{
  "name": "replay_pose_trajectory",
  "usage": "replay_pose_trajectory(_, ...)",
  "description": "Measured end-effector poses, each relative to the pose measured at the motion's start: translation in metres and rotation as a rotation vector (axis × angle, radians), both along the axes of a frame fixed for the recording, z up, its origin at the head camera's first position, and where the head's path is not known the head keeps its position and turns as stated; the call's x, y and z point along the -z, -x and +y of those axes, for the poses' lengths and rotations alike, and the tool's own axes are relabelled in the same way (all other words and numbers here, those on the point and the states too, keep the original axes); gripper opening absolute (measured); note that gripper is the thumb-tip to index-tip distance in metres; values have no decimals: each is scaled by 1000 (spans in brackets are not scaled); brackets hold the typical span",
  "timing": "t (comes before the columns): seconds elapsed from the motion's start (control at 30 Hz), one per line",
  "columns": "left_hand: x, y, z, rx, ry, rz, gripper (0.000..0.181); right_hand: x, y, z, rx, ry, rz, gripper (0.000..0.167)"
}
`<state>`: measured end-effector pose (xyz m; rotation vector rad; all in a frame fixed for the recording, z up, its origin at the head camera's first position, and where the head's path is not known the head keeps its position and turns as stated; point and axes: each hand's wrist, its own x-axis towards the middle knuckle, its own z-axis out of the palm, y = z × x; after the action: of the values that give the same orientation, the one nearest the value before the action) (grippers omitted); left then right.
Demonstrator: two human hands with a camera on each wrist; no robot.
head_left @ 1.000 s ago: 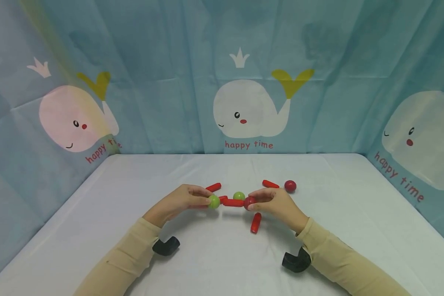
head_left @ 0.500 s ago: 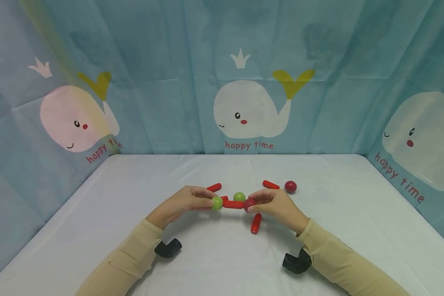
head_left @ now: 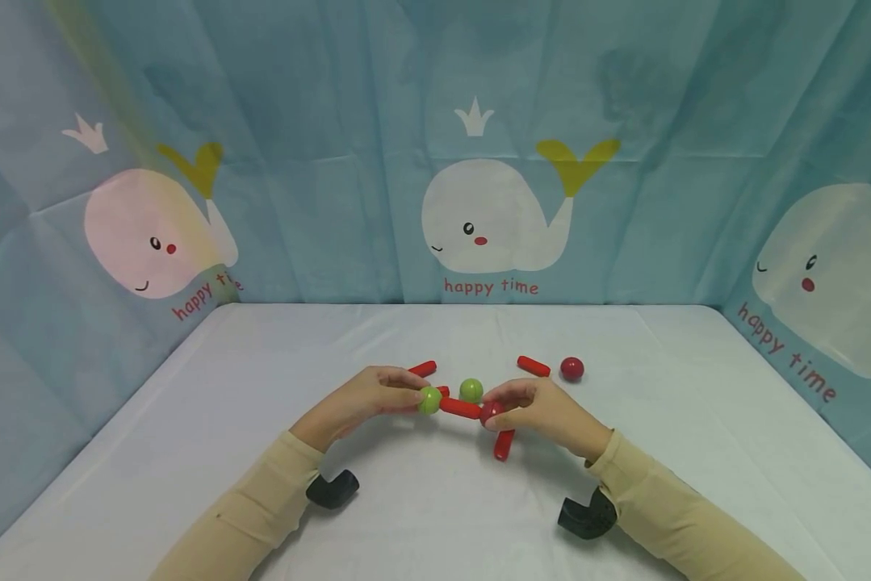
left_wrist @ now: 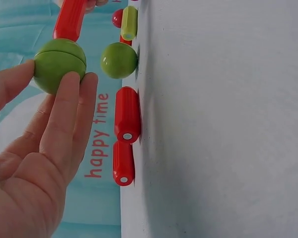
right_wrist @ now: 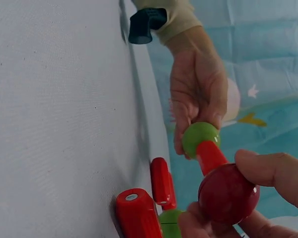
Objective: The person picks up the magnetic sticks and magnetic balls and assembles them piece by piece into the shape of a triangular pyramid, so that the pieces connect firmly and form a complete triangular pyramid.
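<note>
My left hand [head_left: 373, 397] pinches a green ball [left_wrist: 59, 64] between thumb and fingertips, above the white table. A red ball [right_wrist: 228, 193] is pinched in my right hand [head_left: 547, 411]. Between the two balls spans a red rod [head_left: 460, 408], which meets the green ball at one end and the red ball at the other; its right end sits slightly lower in the head view. How the ends join is hidden. Just behind the held pieces, another green ball [head_left: 471, 390] rests on the table. In front of my right hand lies a red rod [head_left: 504, 445], partly covered by that hand.
Farther back lie a red rod [head_left: 533, 366] and a loose red ball [head_left: 571, 369]. More red rods [left_wrist: 127, 114] lie behind my left hand. A yellow-green rod [left_wrist: 129, 23] shows in the left wrist view. A whale-printed curtain [head_left: 319, 226] borders the white table [head_left: 297, 335].
My right hand has come slightly nearer and lower with the red ball, so the rod between the balls now slopes down to the right. My left hand has shifted a little right.
</note>
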<state>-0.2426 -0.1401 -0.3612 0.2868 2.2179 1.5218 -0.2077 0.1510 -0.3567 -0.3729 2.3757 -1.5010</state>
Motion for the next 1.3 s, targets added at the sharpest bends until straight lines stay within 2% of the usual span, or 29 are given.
replay_pose_trajectory(0.13, 2, -2, 2, 12, 8, 15, 33, 1, -1, -1, -31, 31, -31, 34)
replay_pose_trajectory(0.3, 4, -3, 7, 34, 22, 55, 33, 2, -3, -1, -40, 15, -45, 32)
replay_pose_trajectory(0.67, 3, -10, 16, 15, 41, 80, 32, 2, -6, -4, -83, 25, -106, 30)
replay_pose_trajectory(0.9, 4, -13, 22, 34, 44, 119, 32, 4, -5, -4, -70, -18, -96, 27)
replay_pose_trajectory(1.1, 3, -11, 25, 32, 59, 132, 33, 5, -2, -3, -57, -1, -115, 29)
replay_pose_trajectory(1.3, -3, 1, 24, -4, 94, 167, 34, 6, 2, 1, -21, 29, -117, 30)
